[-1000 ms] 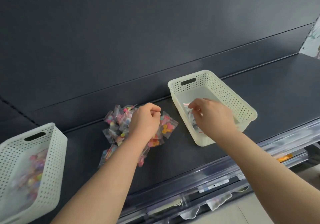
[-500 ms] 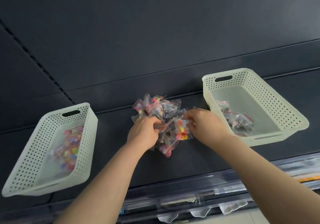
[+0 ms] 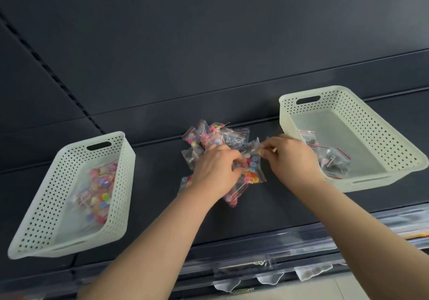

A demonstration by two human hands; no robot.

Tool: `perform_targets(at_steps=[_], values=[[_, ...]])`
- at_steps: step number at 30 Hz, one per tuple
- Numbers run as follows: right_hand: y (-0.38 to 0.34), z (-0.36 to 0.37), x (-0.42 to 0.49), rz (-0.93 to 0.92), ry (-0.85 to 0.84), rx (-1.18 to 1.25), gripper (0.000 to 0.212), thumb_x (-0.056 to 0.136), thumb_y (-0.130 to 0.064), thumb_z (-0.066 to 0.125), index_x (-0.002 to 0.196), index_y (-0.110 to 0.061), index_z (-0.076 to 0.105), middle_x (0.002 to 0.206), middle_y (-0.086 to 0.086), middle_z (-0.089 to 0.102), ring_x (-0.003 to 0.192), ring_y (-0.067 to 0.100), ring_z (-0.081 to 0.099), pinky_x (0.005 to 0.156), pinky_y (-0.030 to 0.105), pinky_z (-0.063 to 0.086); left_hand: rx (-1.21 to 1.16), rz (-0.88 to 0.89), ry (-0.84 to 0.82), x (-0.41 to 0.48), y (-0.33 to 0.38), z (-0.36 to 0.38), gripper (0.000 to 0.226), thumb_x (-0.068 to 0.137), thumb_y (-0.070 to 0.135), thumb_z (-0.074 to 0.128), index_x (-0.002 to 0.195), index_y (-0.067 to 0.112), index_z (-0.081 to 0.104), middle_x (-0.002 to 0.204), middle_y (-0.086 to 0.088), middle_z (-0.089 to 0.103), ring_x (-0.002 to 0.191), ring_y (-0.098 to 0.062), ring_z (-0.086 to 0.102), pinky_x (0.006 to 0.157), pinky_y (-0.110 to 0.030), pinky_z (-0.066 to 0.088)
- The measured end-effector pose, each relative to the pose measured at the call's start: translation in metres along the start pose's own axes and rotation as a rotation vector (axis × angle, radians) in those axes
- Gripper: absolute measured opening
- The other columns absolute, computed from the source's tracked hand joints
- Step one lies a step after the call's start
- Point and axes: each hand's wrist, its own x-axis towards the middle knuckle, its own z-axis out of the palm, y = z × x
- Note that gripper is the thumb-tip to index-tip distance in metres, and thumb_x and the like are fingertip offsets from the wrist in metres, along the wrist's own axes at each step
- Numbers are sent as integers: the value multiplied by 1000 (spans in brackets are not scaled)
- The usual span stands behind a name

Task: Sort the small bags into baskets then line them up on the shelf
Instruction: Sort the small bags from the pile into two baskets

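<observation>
A pile of small clear zip bags [image 3: 218,137], some with coloured buttons, lies in the middle of the dark shelf [image 3: 157,179]. My left hand [image 3: 216,172] rests on the pile with its fingers curled into the bags. My right hand [image 3: 290,158] pinches the edge of one clear bag [image 3: 255,145] at the pile's right side. The left white perforated basket [image 3: 69,160] holds bags of coloured buttons. The right white basket [image 3: 348,104] holds a few bags of dark small parts [image 3: 332,160].
The dark back panel [image 3: 209,44] rises right behind the pile. A clear price-label rail [image 3: 255,248] runs along the shelf's front edge, with plastic tags hanging below it.
My right hand came out of the right basket and moved left to the pile, where it now pinches a bag. The view swung left, bringing the left basket fully in.
</observation>
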Motion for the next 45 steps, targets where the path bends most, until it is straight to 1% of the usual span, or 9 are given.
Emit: perform_targets(at_steps=[7, 11, 15, 20, 26, 28, 33, 38, 45], values=[[3, -6, -17, 9, 16, -24, 16, 87, -23, 63, 101, -23, 72, 92, -1, 64, 85, 28, 62, 61, 30, 42, 335, -22, -127, 19, 14, 29, 33, 87, 45, 70, 112, 24, 72, 112, 2, 56, 113, -21, 47, 87, -33, 43], [2, -6, -18, -2, 22, 9, 15, 87, -19, 64, 99, -22, 72, 92, 1, 65, 82, 27, 62, 62, 31, 44, 39, -18, -28, 20, 12, 23, 21, 88, 43, 68, 101, 28, 76, 104, 6, 62, 104, -17, 51, 82, -33, 47], [-4, -2, -14, -15, 14, 42, 12, 86, -16, 63, 89, -23, 72, 84, -4, 61, 75, 23, 62, 62, 32, 48, -368, -202, 97, 15, 0, 5, 9, 89, 33, 70, 94, 29, 76, 90, 14, 70, 85, -7, 63, 76, -34, 54], [-36, 12, -6, -120, -49, 33, 14, 88, -23, 61, 94, -31, 71, 95, -10, 65, 86, 18, 63, 64, 30, 49, -362, -383, 211, -10, -43, -31, 8, 89, 31, 69, 92, 28, 76, 83, 14, 71, 80, -9, 65, 75, -31, 54], [-127, 42, 5, -346, -134, 110, 16, 91, -25, 57, 99, -30, 70, 100, -9, 68, 92, 20, 62, 65, 30, 45, -262, -640, 545, -79, -117, -88, 14, 92, 18, 63, 88, 26, 74, 84, 13, 71, 81, -10, 66, 73, -28, 51], [-161, 55, 5, -412, -167, 155, 16, 91, -27, 56, 99, -33, 69, 102, -10, 67, 94, 18, 62, 68, 32, 48, -200, -731, 531, -107, -139, -106, 17, 93, 16, 62, 93, 28, 73, 89, 13, 70, 80, -6, 66, 69, -17, 47], [-229, 86, 1, -564, -232, 151, 19, 95, -30, 50, 101, -34, 67, 101, -10, 63, 95, 18, 61, 71, 34, 51, -141, -856, 409, -160, -179, -120, 21, 94, 15, 60, 104, 27, 74, 101, 11, 72, 95, -12, 66, 86, -32, 53], [-269, 98, 0, -665, -343, 87, 37, 93, -22, 50, 122, -43, 59, 120, -13, 60, 109, 15, 57, 74, 30, 48, -128, -809, 405, -167, -187, -125, 17, 95, 19, 61, 103, 28, 73, 104, 12, 71, 94, -11, 65, 83, -31, 54], [-212, 87, 2, -493, -258, 14, 30, 95, -20, 48, 114, -33, 66, 113, -10, 66, 105, 17, 61, 75, 32, 51, -175, -629, 328, -118, -162, -111, 16, 94, 27, 61, 104, 33, 71, 103, 18, 70, 98, -7, 63, 84, -33, 54]])
